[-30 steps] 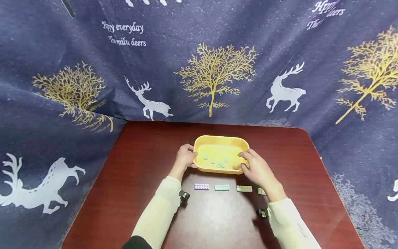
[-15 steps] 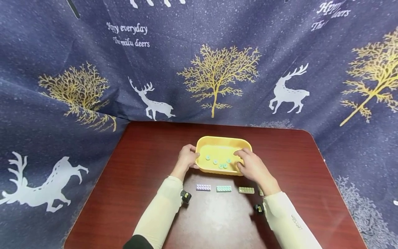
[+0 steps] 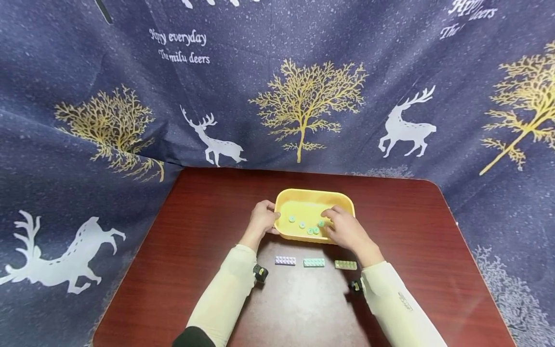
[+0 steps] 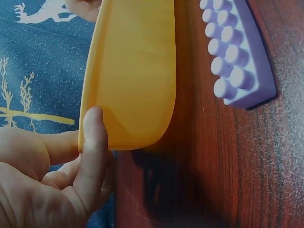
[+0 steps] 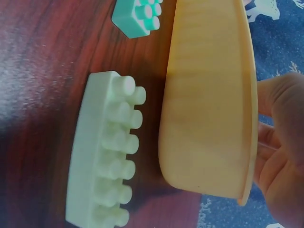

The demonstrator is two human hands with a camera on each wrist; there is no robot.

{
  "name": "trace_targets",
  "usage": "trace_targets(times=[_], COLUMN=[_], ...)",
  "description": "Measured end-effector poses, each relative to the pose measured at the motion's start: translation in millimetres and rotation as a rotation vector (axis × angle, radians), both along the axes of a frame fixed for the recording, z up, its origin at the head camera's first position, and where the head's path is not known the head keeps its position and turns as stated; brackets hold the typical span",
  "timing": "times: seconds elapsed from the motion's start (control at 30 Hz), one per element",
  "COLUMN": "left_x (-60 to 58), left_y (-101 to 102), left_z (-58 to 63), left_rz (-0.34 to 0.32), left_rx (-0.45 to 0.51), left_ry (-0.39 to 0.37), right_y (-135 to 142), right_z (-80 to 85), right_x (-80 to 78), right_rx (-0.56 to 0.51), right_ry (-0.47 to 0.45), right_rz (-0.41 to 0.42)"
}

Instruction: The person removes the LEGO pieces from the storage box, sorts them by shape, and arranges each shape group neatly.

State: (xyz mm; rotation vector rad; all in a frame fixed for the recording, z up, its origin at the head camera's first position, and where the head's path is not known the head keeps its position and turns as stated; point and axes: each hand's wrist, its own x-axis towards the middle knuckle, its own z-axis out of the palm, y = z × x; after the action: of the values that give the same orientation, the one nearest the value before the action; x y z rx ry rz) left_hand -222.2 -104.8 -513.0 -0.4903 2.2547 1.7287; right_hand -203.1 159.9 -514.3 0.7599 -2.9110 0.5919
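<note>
A yellow plastic bin [image 3: 303, 207] sits on the table, with several small mint-green rings [image 3: 292, 219] scattered on its floor. My left hand [image 3: 263, 218] grips the bin's left end; in the left wrist view the thumb [image 4: 95, 137] presses one side of the wall, with fingers on the other. My right hand [image 3: 347, 229] reaches over the bin's right end, its fingers bent and parted close beside a ring [image 3: 321, 223]. In the right wrist view, the bin's wall [image 5: 209, 109] hides the fingertips of the right hand [image 5: 287, 147].
In front of the bin lie a purple studded toy brick [image 3: 285, 260], a mint one [image 3: 314, 262] and a pale green one [image 3: 345, 265]. A dark blue cloth with deer and trees [image 3: 230, 86] hangs behind the red-brown table [image 3: 208, 217].
My right hand has moved left, further into the bin and nearer the rings. Its forearm now covers a fourth brick seen earlier at the right. The left hand keeps its grip.
</note>
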Motion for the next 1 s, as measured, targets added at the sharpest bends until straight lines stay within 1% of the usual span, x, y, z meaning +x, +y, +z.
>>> trace_targets(times=[0.2,0.3,0.47,0.67,0.83,1.0], left_x=[2.0,3.8,4.6,4.0,4.8,4.6], left_y=[0,1,2,2,2,2], left_z=[0.2,-0.1,-0.5,-1.3,-1.8,-0.6], left_rz=[-0.007,0.0,0.003,0.01,-0.002,0.005], left_rx=[-0.007,-0.008,0.008,0.022,0.009,0.001], left_ry=[0.007,0.006,0.01,0.018,0.024,0.03], right_y=[-5,-8,-11,-16,-19,-20], right_z=[-4.8,-7.4,-11.2,-10.4,-10.1,-12.8], right_x=[-7.4,-9.1,-11.8,-15.8,-19.4,-24.3], right_rx=[-0.012,-0.01,0.026,0.053,0.079,0.108], right_ry=[-0.03,-0.05,-0.059,-0.048,-0.091,-0.123], right_rz=[0.018,0.026,0.015,0.003,-0.008,-0.013])
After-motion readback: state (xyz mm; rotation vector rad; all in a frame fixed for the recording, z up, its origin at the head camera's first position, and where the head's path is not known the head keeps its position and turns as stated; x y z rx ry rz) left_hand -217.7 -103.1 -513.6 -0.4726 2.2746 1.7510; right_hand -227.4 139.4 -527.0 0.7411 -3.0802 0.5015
